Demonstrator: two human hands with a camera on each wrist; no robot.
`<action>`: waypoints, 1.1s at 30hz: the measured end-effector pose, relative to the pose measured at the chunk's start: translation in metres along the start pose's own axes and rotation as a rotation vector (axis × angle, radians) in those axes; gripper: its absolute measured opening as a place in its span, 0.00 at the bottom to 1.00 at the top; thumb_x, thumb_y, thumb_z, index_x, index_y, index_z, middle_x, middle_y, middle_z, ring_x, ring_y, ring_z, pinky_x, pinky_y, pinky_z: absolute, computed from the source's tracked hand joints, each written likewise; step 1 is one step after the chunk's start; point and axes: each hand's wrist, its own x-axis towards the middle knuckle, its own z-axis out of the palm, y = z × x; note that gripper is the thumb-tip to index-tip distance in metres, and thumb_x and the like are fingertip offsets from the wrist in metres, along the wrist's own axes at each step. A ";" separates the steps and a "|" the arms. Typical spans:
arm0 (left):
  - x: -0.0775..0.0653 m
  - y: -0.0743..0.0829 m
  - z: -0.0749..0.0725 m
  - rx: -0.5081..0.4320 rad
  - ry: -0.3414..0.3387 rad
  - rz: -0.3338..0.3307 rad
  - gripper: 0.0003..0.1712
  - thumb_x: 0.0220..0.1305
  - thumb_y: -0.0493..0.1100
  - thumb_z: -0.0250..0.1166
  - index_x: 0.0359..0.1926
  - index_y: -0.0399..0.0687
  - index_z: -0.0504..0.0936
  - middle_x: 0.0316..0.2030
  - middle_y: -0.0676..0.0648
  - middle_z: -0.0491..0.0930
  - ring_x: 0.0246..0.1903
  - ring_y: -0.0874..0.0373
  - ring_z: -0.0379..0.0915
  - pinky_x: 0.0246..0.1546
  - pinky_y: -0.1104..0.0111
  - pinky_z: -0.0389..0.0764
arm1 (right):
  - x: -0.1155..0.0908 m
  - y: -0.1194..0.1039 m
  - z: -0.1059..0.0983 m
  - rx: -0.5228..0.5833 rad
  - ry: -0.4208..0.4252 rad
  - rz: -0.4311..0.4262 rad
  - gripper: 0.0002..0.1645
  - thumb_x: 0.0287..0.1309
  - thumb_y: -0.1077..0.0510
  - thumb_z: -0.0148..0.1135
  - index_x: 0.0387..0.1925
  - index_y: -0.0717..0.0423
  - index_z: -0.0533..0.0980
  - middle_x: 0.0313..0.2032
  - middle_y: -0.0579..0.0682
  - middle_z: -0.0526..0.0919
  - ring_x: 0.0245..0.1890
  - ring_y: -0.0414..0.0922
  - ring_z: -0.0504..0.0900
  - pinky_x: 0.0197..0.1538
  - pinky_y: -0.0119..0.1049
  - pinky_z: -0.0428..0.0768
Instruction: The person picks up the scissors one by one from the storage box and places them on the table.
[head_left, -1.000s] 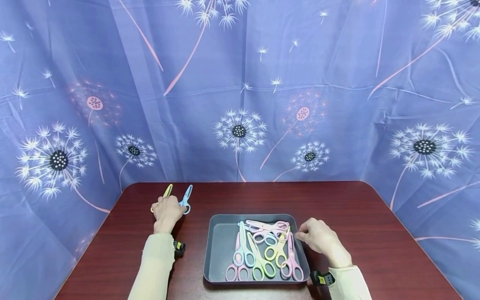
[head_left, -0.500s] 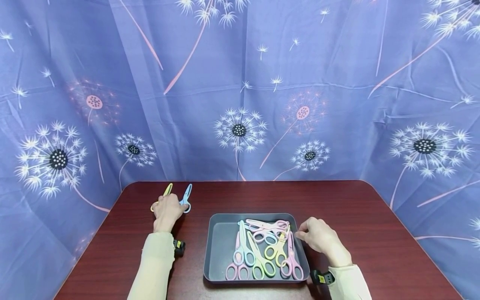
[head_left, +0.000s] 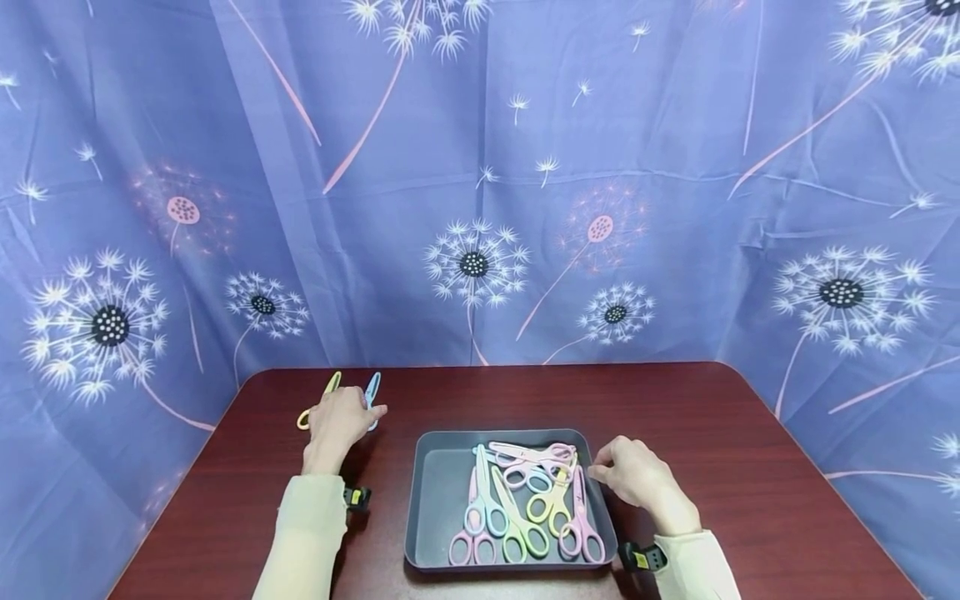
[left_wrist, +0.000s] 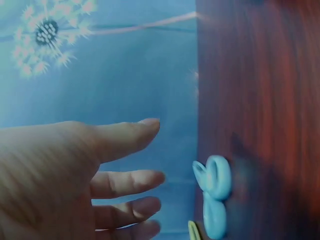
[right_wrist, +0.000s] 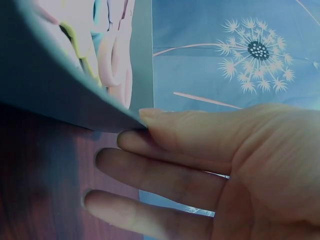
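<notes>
At the back left of the table in the head view, my left hand (head_left: 336,427) hovers over a pair of blue scissors (head_left: 372,390) and beside a pair of yellow scissors (head_left: 332,383). In the left wrist view its thumb and fingers are spread, with nothing between them. The blue scissors' handles (left_wrist: 217,182) lie apart from the fingertips. My right hand (head_left: 637,475) pinches the right rim of a dark grey tray (head_left: 438,517); the right wrist view has the thumb (right_wrist: 185,127) on the rim. Several pastel scissors (head_left: 517,521) lie heaped in the tray's right part.
The tray's left part shows bare grey bottom. Around it spreads a dark red-brown table (head_left: 735,450) with rounded back corners. A blue curtain (head_left: 675,100) with dandelion prints hangs behind and at both sides.
My left thumb has spread out to the right, away from the fingers, across the blue scissors' handles. The right hand keeps its hold on the tray. The head view has shifted slightly.
</notes>
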 end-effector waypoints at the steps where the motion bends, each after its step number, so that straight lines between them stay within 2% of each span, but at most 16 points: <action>1: -0.002 0.002 -0.001 -0.008 0.000 0.011 0.22 0.55 0.58 0.70 0.19 0.49 0.75 0.18 0.49 0.73 0.24 0.49 0.72 0.23 0.53 0.70 | 0.000 0.000 0.000 0.001 0.002 0.001 0.05 0.51 0.55 0.70 0.22 0.44 0.83 0.25 0.43 0.82 0.27 0.43 0.77 0.33 0.50 0.75; 7: -0.019 0.017 -0.008 -0.034 -0.031 0.042 0.20 0.55 0.59 0.70 0.26 0.49 0.77 0.21 0.51 0.75 0.25 0.53 0.73 0.22 0.57 0.70 | -0.001 -0.002 0.003 0.013 -0.018 -0.002 0.06 0.52 0.55 0.70 0.22 0.44 0.83 0.26 0.43 0.82 0.28 0.42 0.77 0.33 0.50 0.75; 17: -0.047 0.042 -0.015 -0.086 -0.021 0.125 0.19 0.56 0.57 0.71 0.24 0.50 0.74 0.15 0.53 0.69 0.18 0.57 0.66 0.19 0.63 0.65 | 0.000 -0.001 0.002 -0.002 -0.027 -0.011 0.06 0.53 0.54 0.69 0.22 0.44 0.83 0.27 0.44 0.82 0.29 0.43 0.78 0.34 0.50 0.76; 25: -0.060 0.059 -0.015 -0.066 -0.064 0.202 0.19 0.56 0.57 0.71 0.21 0.52 0.74 0.16 0.55 0.69 0.17 0.59 0.66 0.20 0.63 0.67 | 0.001 0.000 -0.001 0.010 -0.035 0.003 0.03 0.53 0.54 0.70 0.26 0.45 0.85 0.27 0.44 0.83 0.29 0.43 0.77 0.33 0.48 0.75; 33: -0.073 0.072 -0.014 -0.072 -0.069 0.266 0.19 0.55 0.58 0.71 0.21 0.54 0.75 0.16 0.57 0.69 0.16 0.61 0.65 0.18 0.65 0.67 | 0.002 0.002 0.001 0.018 -0.034 0.002 0.05 0.53 0.54 0.69 0.23 0.45 0.84 0.26 0.44 0.82 0.29 0.43 0.77 0.34 0.49 0.75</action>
